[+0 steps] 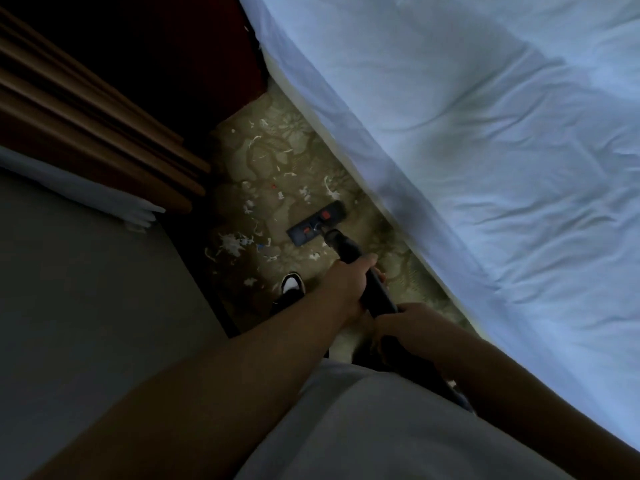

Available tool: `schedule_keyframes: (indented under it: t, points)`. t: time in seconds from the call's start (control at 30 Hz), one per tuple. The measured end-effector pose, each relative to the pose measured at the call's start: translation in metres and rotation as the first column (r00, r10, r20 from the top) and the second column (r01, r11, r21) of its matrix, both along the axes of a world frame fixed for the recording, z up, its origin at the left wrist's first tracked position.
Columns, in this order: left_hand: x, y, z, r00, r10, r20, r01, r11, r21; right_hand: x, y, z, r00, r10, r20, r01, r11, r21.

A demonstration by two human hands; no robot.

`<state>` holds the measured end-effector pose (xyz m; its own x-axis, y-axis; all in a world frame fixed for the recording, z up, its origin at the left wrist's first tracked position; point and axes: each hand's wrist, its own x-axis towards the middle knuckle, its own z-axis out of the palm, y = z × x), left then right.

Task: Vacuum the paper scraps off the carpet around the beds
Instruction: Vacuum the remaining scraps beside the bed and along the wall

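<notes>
Gripping the wand, the left hand curls round it on the forward side, and the right hand clamps it just behind, nearer the body. Ahead of both hands the head lies flat on the carpet, near the right bed. Scraps lie scattered beyond and to the left of the head, well ahead of the hands, thickest toward the left bed. A few bits lie between the head and the left hand. A shoe stands just left of that hand.
</notes>
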<state>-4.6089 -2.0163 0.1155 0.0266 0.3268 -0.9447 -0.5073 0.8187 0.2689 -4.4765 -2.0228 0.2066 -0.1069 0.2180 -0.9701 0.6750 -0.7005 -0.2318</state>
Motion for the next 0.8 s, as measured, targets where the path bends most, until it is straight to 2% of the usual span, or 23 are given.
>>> schedule_keyframes:
  t: [0.1, 0.2, 0.37, 0.6, 0.67, 0.8]
  points:
    - [0.045, -0.015, 0.003, 0.998, -0.048, 0.036, 0.049, 0.999, -0.013, 0.044, -0.017, 0.01, 0.996, 0.064, 0.069, -0.066, 0.997, 0.037]
    - [0.079, -0.029, 0.011, 0.991, -0.078, 0.109, 0.082, 0.996, -0.032, 0.079, -0.033, 0.014, 0.995, 0.035, 0.098, -0.039, 0.998, 0.038]
    - [0.093, -0.04, 0.013, 0.984, -0.057, 0.171, 0.064, 0.997, -0.038, 0.09, -0.044, 0.013, 0.993, 0.023, 0.116, -0.028, 0.999, 0.041]
    - [0.011, -0.029, 0.002, 0.992, 0.068, 0.111, -0.06, 0.996, -0.066, 0.012, -0.019, 0.003, 0.992, 0.12, 0.049, -0.121, 0.993, 0.018]
    - [-0.03, -0.021, -0.002, 0.992, 0.111, 0.054, -0.106, 0.991, -0.076, -0.026, -0.006, -0.001, 0.995, 0.098, -0.003, -0.098, 0.995, -0.005]
    - [-0.115, -0.008, -0.007, 0.975, 0.211, -0.075, -0.218, 0.969, -0.112, -0.108, 0.014, -0.02, 0.983, 0.175, -0.062, -0.175, 0.985, 0.015]
